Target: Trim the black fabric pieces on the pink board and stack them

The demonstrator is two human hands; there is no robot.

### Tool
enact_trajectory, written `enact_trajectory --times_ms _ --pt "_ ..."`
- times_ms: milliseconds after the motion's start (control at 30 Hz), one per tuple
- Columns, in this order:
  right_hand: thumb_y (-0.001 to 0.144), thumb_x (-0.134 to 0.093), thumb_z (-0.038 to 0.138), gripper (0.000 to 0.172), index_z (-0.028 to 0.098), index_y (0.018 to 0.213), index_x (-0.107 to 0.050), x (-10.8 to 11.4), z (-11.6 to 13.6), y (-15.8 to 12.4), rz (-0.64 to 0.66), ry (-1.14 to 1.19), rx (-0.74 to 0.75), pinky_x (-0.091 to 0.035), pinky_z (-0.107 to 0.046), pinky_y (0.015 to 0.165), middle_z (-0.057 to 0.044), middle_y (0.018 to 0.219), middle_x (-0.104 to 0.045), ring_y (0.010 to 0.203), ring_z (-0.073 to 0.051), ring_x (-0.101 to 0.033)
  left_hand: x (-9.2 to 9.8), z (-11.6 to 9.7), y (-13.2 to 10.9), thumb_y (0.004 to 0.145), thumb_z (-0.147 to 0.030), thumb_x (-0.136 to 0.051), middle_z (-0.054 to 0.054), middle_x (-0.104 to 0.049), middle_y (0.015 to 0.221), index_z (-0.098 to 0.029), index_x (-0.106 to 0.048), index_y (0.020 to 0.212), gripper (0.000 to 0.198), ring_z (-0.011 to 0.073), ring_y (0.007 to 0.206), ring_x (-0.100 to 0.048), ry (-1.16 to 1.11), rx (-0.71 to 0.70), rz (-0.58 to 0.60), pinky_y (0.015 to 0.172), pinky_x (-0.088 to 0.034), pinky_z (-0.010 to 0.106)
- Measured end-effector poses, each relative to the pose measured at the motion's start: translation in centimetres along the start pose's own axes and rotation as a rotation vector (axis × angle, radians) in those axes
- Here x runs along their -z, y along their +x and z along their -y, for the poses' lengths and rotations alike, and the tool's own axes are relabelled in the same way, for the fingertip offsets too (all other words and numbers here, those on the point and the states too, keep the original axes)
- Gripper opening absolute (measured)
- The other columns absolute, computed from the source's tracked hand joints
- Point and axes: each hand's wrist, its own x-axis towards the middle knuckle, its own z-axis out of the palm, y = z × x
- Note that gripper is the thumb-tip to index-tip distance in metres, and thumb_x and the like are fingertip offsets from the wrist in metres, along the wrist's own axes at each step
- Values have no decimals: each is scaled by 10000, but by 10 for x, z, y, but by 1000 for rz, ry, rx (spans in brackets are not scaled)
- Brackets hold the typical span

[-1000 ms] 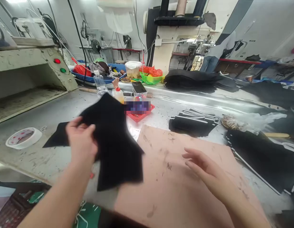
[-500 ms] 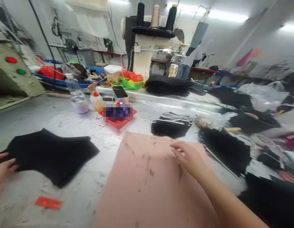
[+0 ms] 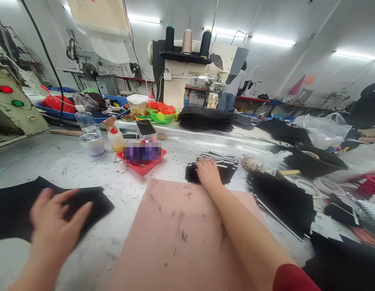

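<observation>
Left hand splayed and blurred over a black piece on the table, right hand on a striped stack, whether gripping I can't tell, green bowl holding red plastic, bottle with yellow liquid, blue tub with red bag and cloth.

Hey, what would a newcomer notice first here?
Probably the big stained pink mat, front and centre on the worktable. The right hand rests on a stack of white-edged black pieces at its far edge; the blurred left hand is spread over a black piece at left. Behind, three thread cones stand on a sewing machine.
</observation>
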Motion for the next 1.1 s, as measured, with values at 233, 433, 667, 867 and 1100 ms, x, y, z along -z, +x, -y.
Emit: enact_trajectory --times_ms 233,433,667,867,1100 --pt "810 -392 13 292 150 869 -642 40 16 -13 -115 67 94 -428 -373 794 -105 801 -657 777 -225 -585 -33 -106 -51 738 -478 -521 89 -472 1345 -247 -574 952 319 298 1197 -471 -430 -131 527 982 -392 519" --pt "854 -432 138 180 197 893 -597 125 74 -88 -10 530 183 -474 -237 673 -37 810 -663 733 -147 -612 -24 -139 -92 702 -463 -596 88 -647 1037 -203 -605 944 356 244 948 -600 -770 195 977 828 -492 374" --pt "789 -556 165 84 209 733 -602 156 91 -148 197 806 -139 -457 -231 592 9 679 -653 626 -135 -606 -9 -150 -137 696 -378 -624 -9 -594 679 -187 -606 691 192 143 678 -546 -884 348 1127 629 -456 238" --pt "768 -538 89 131 187 715 -607 165 97 -169 110 551 42 -430 -285 649 -18 711 -643 694 -169 -564 -6 -156 -155 643 -318 -588 -15 -563 600 -180 -597 634 139 143 613 -501 -786 268 1127 604 -417 255" --pt "751 -455 48 230 179 581 -538 169 101 -197 -102 290 146 -358 -294 552 -17 554 -569 536 -157 -497 -4 -160 -181 614 -329 -570 -35 -501 524 -177 -547 604 154 109 501 -445 -755 316 1201 497 -366 241"
